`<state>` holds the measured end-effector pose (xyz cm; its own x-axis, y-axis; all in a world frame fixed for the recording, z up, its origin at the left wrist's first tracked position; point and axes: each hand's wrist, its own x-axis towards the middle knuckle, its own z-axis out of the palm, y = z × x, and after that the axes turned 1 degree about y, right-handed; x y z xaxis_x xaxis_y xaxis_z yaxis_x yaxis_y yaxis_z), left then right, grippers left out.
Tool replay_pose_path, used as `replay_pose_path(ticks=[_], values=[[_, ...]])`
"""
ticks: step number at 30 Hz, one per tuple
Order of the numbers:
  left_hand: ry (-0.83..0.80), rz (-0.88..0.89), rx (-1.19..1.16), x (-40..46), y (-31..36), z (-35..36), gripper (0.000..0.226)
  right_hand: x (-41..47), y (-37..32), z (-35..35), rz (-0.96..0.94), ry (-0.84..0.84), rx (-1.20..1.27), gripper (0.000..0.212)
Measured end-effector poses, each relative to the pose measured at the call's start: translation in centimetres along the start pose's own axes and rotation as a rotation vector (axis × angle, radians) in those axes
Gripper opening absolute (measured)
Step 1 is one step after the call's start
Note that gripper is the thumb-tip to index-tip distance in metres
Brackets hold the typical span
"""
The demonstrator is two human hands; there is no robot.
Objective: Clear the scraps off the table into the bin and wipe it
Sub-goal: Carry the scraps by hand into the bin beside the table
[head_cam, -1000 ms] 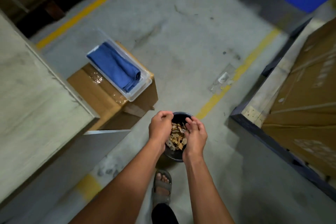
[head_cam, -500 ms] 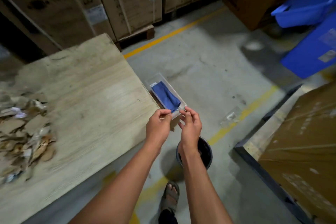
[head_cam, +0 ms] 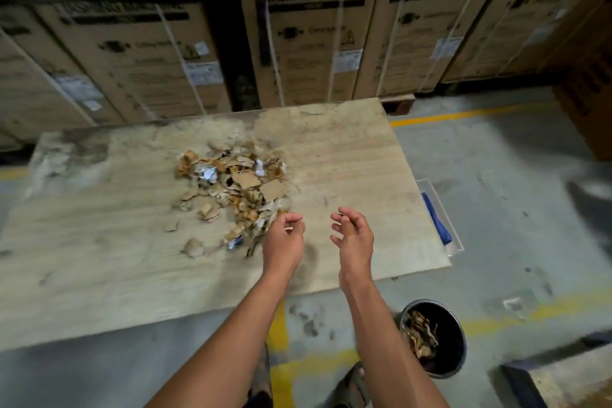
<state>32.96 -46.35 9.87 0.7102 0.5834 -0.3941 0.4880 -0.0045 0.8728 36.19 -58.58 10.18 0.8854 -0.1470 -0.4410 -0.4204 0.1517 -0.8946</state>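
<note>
Now both hands, left hand (head_cam: 284, 242) and right hand (head_cam: 353, 235), seemingly empty, half-curled: scoop scraps (head_cam: 231, 182) ahead-left, carry to bin (head_cam: 457, 334).

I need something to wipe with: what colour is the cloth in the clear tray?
Blue cloth, seen in the head view.

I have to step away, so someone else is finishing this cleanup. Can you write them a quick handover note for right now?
Left hand: empty, fingers curled, at the near edge of the scrap pile.
Right hand: empty, open, over bare table.
Bin: on the floor off the table's near right corner, already holding some scraps.
Blue cloth: in a clear tray past the table's right edge, unused.
Done: some scraps are binned.
Left: most of the pile, the loose pieces around it, then the wipe.
</note>
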Motion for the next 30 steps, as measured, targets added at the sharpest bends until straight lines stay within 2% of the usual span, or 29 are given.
replay_pose_path(ticks=[5,8,11,13,17,20,23,24,27,30], values=[[0.134,-0.002,0.048,2.3,-3.1,-8.3,0.015,-2.3,4.0,6.4,0.017,-0.081,-0.152,0.021],[0.231,0.019,0.218,4.2,-5.8,-12.2,0.020,-3.0,5.8,9.0,-0.005,-0.104,-0.262,0.021],[0.334,-0.039,0.399,5.8,-8.3,-14.8,0.051,-2.6,7.7,10.8,-0.083,-0.128,-0.407,0.040],[0.340,-0.070,0.478,7.0,-10.4,-15.8,0.068,-1.9,9.0,12.0,-0.125,-0.136,-0.472,0.055],[0.302,-0.045,0.575,9.5,-13.5,-15.5,0.081,-0.5,10.6,14.4,-0.173,-0.118,-0.542,0.074],[0.242,0.056,0.545,10.4,-13.6,-13.4,0.081,-0.1,11.5,16.4,-0.173,-0.106,-0.554,0.075],[0.052,0.177,0.228,10.4,-12.4,-11.5,0.067,-0.7,12.6,18.1,-0.145,-0.109,-0.455,0.068],[0.040,0.186,0.134,10.3,-11.9,-11.4,0.061,-0.9,13.0,18.4,-0.153,-0.100,-0.425,0.066],[0.198,0.205,0.064,10.8,-10.4,-12.6,0.047,-1.2,13.2,18.6,-0.204,-0.006,-0.411,0.066],[0.370,0.233,0.145,12.1,-10.0,-14.9,0.045,-0.9,12.1,18.1,-0.278,0.085,-0.459,0.066]])
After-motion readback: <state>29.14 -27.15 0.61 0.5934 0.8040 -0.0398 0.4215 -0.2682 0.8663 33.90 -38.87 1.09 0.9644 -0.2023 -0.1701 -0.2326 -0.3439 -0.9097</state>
